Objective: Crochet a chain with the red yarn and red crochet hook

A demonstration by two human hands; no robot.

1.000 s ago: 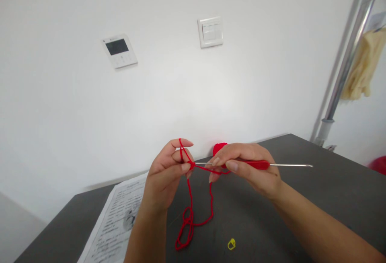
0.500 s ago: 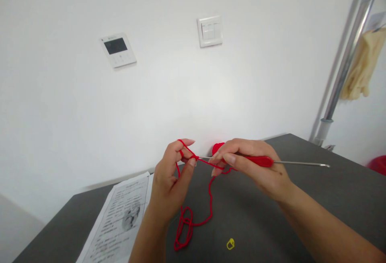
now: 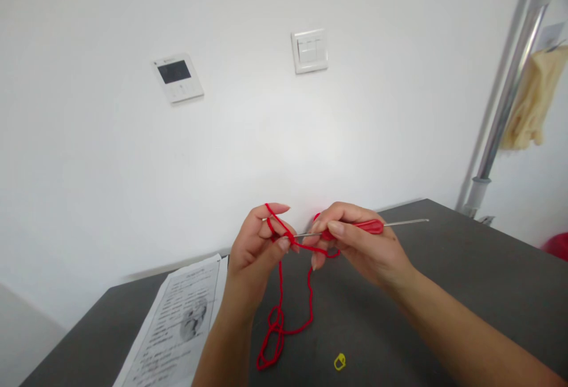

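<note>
My left hand (image 3: pixel 255 251) pinches a small worked piece of red yarn (image 3: pixel 290 237) between thumb and fingers, with a strand looped over its raised index finger. In my right hand (image 3: pixel 364 245) is a double-ended crochet hook (image 3: pixel 370 226) with a red grip, held like a pencil. One metal end meets the stitches at my left fingertips; the other points out to the right. A yarn strand runs from the stitches under my right fingers. Loose red yarn (image 3: pixel 271 348) lies in loops on the table below, and the yarn ball (image 3: pixel 316 217) is mostly hidden behind my right hand.
A yellow stitch marker (image 3: pixel 339 362) lies on the dark table (image 3: pixel 381 328) near its front. Printed sheets (image 3: pixel 177 322) rest to the left, partly under my left forearm. A white wall rises behind, with a metal pole (image 3: pixel 510 85) at right.
The hook has turned in my right hand, and its free end now points slightly upward and reaches less far right. The yarn strand below my left hand has shifted right.
</note>
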